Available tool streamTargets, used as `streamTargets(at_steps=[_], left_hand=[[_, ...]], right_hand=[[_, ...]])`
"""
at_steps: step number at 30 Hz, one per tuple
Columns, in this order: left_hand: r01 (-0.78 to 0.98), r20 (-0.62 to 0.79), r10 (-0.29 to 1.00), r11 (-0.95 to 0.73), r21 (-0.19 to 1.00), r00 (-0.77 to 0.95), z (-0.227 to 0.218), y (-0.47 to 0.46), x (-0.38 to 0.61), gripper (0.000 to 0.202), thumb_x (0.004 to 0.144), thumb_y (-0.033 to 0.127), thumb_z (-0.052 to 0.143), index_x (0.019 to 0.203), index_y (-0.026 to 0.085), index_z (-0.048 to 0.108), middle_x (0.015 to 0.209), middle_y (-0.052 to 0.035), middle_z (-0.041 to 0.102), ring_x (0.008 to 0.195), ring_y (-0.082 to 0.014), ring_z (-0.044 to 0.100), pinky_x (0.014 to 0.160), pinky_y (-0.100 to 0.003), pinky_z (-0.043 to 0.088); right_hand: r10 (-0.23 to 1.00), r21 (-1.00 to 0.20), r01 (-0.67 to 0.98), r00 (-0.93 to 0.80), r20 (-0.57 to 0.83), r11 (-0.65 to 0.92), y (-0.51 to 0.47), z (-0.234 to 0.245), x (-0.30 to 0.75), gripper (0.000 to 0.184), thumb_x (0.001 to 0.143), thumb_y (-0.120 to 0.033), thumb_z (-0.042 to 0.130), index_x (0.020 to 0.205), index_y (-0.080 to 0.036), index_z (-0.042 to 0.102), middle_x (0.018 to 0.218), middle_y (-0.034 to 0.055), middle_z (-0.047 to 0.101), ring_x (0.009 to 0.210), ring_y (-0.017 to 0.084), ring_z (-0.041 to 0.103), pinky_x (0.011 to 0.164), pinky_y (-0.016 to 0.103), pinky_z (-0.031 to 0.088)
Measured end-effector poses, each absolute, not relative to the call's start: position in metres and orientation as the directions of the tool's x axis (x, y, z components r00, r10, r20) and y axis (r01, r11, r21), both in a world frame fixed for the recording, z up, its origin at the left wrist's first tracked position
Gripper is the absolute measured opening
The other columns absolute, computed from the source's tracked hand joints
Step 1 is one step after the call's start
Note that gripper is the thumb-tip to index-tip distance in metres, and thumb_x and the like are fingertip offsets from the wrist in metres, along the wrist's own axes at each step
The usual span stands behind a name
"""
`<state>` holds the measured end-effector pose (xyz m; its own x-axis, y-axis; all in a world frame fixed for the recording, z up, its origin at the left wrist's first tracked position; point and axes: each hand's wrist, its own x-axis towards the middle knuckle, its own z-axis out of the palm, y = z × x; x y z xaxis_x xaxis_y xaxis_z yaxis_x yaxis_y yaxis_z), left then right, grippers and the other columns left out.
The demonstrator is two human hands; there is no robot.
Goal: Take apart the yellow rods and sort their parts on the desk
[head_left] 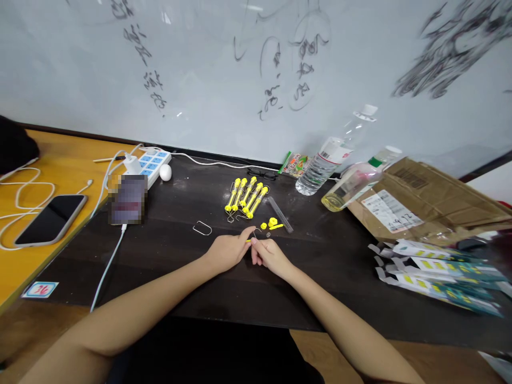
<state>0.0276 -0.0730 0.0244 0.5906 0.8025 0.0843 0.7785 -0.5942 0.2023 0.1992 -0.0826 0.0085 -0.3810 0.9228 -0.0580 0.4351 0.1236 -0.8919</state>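
Note:
My left hand point(230, 252) and my right hand point(272, 257) meet over the dark table, fingers closed in pinches. A small yellow plastic piece point(248, 240) shows between the left fingertips and reaches toward the right thumb. From the right fingertips rises a thin bent wire hook point(256, 231); its lower end is hidden. Just beyond lie loose yellow plastic parts point(272, 221), a tiny coil spring point(268, 234) and a clear tube point(280, 214). Several yellow-capped tubes with wire hooks point(248, 196) lie in a row farther back. A U-shaped wire point(202, 228) rests to the left.
Left are a power strip point(154, 162), a charging phone point(128, 199), another phone point(52, 220) and white cables. Behind stand eyeglasses point(262, 174), a snack packet point(295, 164) and two bottles point(325, 166). A cardboard package point(436, 200) and printed packets point(440, 277) lie right.

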Motion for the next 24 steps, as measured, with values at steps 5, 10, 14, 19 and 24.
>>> streamTargets(at_steps=[5,10,14,19,24], left_hand=[[0.779,0.052,0.805,-0.586,0.223,0.591,0.0269,-0.0748,0.0292,0.04,0.098,0.033,0.029,0.137,0.023,0.03,0.093,-0.0063,0.07,0.076,-0.02,0.069,0.064,-0.025,0.049],[0.78,0.027,0.805,-0.583,0.228,0.593,0.0256,-0.0719,0.0282,0.034,0.098,0.035,0.027,0.128,0.023,0.038,0.089,-0.0049,0.071,0.075,-0.0206,0.069,0.064,-0.027,0.049],[0.753,0.054,0.787,-0.605,0.26,0.614,0.0238,-0.0689,0.0258,0.027,0.099,0.036,0.026,0.11,0.023,0.046,0.092,-0.0032,0.07,0.081,-0.02,0.069,0.065,-0.026,0.048],[0.768,0.06,0.811,-0.573,0.287,0.582,0.025,-0.0681,0.0258,0.028,0.098,0.039,0.028,0.111,0.022,0.046,0.088,-0.003,0.07,0.078,-0.0199,0.068,0.065,-0.025,0.047],[0.751,0.07,0.794,-0.596,0.282,0.604,0.0303,-0.0707,0.0257,0.028,0.098,0.037,0.029,0.099,0.022,0.051,0.089,-0.0027,0.069,0.082,-0.0182,0.067,0.065,-0.023,0.046]], right_hand=[[0.924,-0.884,0.442,-0.381,-0.035,0.149,-0.084,0.0074,0.2001,0.073,0.087,-0.067,0.026,0.045,-0.017,0.057,0.038,-0.0006,0.044,0.038,0.008,0.04,0.047,0.023,0.035],[0.923,-0.869,0.453,-0.384,0.012,0.2,-0.0845,0.0083,0.1988,0.073,0.089,-0.066,0.024,0.042,-0.018,0.052,0.039,0.0005,0.046,0.04,0.009,0.042,0.053,0.024,0.037],[0.917,-0.86,0.455,-0.397,0.036,0.231,-0.0839,0.0097,0.1992,0.072,0.09,-0.064,0.023,0.042,-0.018,0.051,0.04,0.0004,0.046,0.042,0.01,0.043,0.056,0.024,0.039],[0.907,-0.847,0.46,-0.417,0.061,0.268,-0.082,0.0096,0.2014,0.069,0.093,-0.057,0.023,0.046,-0.018,0.053,0.044,0.0011,0.051,0.044,0.011,0.046,0.057,0.024,0.039],[0.879,-0.726,0.561,-0.46,0.127,0.398,-0.0806,0.0155,0.2065,0.062,0.097,-0.043,0.023,0.047,-0.018,0.051,0.05,0.0017,0.055,0.05,0.012,0.049,0.063,0.025,0.039]])
